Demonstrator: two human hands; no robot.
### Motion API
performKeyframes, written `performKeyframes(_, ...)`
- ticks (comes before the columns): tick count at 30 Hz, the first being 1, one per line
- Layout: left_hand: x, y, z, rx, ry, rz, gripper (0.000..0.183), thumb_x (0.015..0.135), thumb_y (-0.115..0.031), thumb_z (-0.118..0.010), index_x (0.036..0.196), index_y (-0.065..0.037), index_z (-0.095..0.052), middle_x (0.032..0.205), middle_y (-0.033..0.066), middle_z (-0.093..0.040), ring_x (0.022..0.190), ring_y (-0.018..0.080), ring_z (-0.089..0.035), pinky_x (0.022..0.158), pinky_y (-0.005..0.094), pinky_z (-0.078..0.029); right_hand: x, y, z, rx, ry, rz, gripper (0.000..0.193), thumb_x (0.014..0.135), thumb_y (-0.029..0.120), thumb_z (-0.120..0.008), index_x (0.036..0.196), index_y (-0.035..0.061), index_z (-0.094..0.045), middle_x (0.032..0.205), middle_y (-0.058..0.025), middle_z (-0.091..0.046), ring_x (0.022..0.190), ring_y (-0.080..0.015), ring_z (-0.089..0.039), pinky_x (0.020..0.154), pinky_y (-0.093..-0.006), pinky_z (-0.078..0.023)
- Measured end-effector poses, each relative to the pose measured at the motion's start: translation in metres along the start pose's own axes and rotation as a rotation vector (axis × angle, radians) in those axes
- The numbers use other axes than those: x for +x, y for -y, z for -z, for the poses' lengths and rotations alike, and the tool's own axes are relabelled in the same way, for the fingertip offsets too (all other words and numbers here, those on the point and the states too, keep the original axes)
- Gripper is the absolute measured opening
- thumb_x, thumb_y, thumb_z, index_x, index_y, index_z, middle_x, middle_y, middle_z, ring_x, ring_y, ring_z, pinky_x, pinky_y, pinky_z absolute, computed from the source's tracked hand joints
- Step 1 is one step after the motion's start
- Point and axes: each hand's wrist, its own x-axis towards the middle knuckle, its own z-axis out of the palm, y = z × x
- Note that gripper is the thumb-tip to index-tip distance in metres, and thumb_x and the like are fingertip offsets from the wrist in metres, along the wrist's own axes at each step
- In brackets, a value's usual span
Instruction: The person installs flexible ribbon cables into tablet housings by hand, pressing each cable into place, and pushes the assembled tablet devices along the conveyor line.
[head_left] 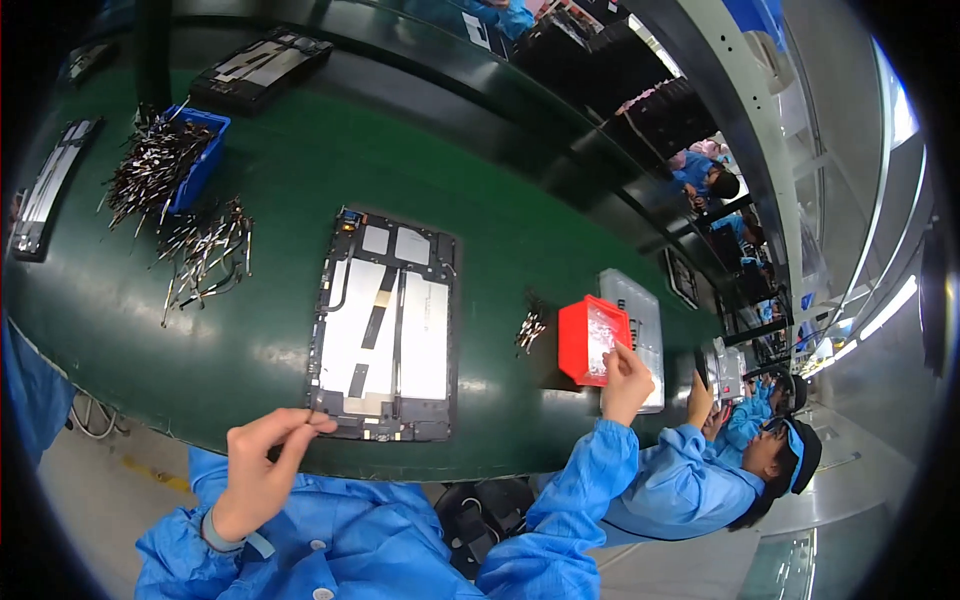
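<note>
An opened tablet (425, 330) with white battery cells and a black frame lies on the green table in front of me. At its lower left corner, my left hand (265, 465) has thumb and fingertips pinched together; whether they hold a small part or the tablet's edge, I cannot make out. My right hand (627, 385) is at the near right side of a red bin (580, 345), its fingers pinched over the small whitish pieces inside. Anything in that pinch is too small to name.
A blue bin (208, 160) heaped with thin dark cables stands at the left, with a loose cable pile (208, 255) beside it. More tablets (50, 190) lie around. A clear plastic case (648, 340) sits behind the red bin. A co-worker (690, 480) is at my right.
</note>
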Motion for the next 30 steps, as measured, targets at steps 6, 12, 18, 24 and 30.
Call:
performKeyframes(6, 0.0, 0.013, 0.007, -0.181, -0.124, 0.098, 0.016, 0.094, 0.0, -0.051, 0.099, 0.005, -0.066, 0.088, 0.0112, -0.073, 0.096, 0.0203, -0.068, 0.1, 0.0385, -0.044, 0.003, -0.008, -0.012, -0.43, -0.188, 0.401, 0.012, 0.079, -0.005, -0.065, 0.088, -0.0001, -0.071, 0.097, -0.0168, -0.069, 0.093, -0.0312, -0.065, 0.084, -0.0371, -0.05)
performKeyframes(12, 0.005, 0.015, 0.002, -0.433, 0.127, 0.101, 0.015, 0.095, -0.008, -0.054, 0.096, -0.002, -0.068, 0.091, 0.0091, -0.074, 0.104, 0.0199, -0.065, 0.117, 0.0514, -0.01, -0.119, 0.076, -0.047, 0.442, 0.348, 0.155, 0.04, 0.094, -0.002, -0.051, 0.133, -0.0034, -0.049, 0.143, -0.0161, -0.045, 0.132, -0.0253, -0.044, 0.111, -0.0374, -0.034)
performKeyframes(18, 0.001, -0.004, -0.005, -0.155, 0.33, 0.008, 0.013, 0.093, -0.011, -0.059, 0.095, -0.007, -0.071, 0.089, 0.001, -0.074, 0.094, 0.0166, -0.069, 0.118, 0.0508, -0.009, -0.17, 0.123, -0.069, 0.462, 0.633, 0.151, 0.062, 0.091, 0.002, -0.052, 0.147, -0.0068, -0.027, 0.154, -0.0223, -0.028, 0.141, -0.0313, -0.031, 0.114, -0.037, -0.024)
performKeyframes(24, -0.034, -0.017, 0.008, -0.182, 0.4, 0.135, 0.012, 0.093, -0.014, -0.059, 0.092, -0.011, -0.071, 0.086, -0.0012, -0.073, 0.089, 0.0191, -0.07, 0.117, 0.0551, -0.012, -0.192, 0.13, -0.024, 0.371, 0.54, 0.151, 0.053, 0.089, 0.002, -0.057, 0.139, -0.0055, -0.042, 0.148, -0.0209, -0.036, 0.137, -0.0328, -0.036, 0.112, -0.0415, -0.029)
performKeyframes(30, -0.027, -0.029, 0.018, 0.257, 0.306, -0.102, 0.008, 0.086, -0.011, -0.064, 0.09, -0.009, -0.07, 0.074, 0.002, -0.07, 0.07, 0.0191, -0.067, 0.1, 0.0418, -0.044, -0.167, 0.198, -0.029, 0.286, 0.807, 0.787, 0.034, 0.064, -0.003, -0.081, 0.096, 0.0008, -0.073, 0.092, -0.0121, -0.066, 0.078, -0.0249, -0.065, 0.067, -0.0307, -0.054)
